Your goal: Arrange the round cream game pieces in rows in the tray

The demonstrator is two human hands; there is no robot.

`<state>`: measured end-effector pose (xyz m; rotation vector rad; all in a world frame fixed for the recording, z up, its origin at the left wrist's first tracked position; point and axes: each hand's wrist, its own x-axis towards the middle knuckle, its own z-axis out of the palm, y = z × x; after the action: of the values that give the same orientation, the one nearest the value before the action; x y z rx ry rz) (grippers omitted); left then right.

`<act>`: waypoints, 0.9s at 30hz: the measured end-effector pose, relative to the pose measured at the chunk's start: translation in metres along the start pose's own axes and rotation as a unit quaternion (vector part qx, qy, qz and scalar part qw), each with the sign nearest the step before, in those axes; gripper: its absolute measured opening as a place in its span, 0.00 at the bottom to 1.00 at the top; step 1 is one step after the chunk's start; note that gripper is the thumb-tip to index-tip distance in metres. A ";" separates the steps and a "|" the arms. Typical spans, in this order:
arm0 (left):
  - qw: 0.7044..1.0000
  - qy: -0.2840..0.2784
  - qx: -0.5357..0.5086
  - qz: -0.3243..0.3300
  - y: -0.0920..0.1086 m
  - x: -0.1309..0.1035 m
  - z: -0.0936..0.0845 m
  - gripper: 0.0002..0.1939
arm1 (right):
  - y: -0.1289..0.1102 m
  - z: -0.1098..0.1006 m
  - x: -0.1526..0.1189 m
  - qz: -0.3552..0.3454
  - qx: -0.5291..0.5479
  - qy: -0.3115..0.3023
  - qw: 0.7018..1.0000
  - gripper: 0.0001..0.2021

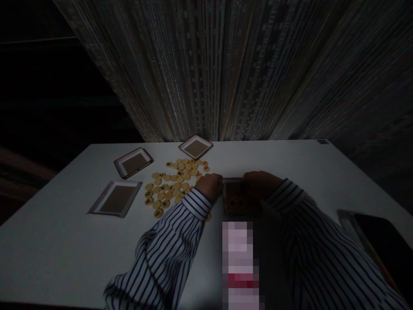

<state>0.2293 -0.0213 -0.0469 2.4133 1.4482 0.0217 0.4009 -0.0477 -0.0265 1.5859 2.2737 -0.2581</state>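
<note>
A small box (233, 187) with rows of round pieces in its near part lies in front of me. My left hand (209, 186) is at the box's left edge, fingers curled against it. On the other side, my right hand (261, 184) is at the right edge; its fingers are dark and hard to make out. Loose round wooden pieces (177, 186), some with black or red characters, are spread on the white table (74, 181) left of my left hand. One piece (208, 217) lies beside my left sleeve.
Three open trays or lids stand beyond and left of the pieces: one (195, 147) at the back, one (134, 163) at back left, one (116, 198) at left. A dark object (380, 237) lies at the right. A string curtain (206, 73) hangs behind the table.
</note>
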 end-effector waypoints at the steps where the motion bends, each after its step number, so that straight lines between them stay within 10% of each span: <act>1: 1.000 -0.004 -0.001 0.001 0.000 0.000 0.000 0.16 | 0.000 0.000 0.000 0.000 0.001 0.002 1.000 0.14; 27: 1.000 -0.001 0.001 -0.013 0.000 0.000 0.002 0.15 | 0.019 -0.006 -0.011 0.016 0.038 0.062 0.997 0.12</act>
<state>0.2296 -0.0218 -0.0487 2.3946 1.4803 0.0117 0.4212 -0.0483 -0.0155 1.7187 2.3542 -0.2477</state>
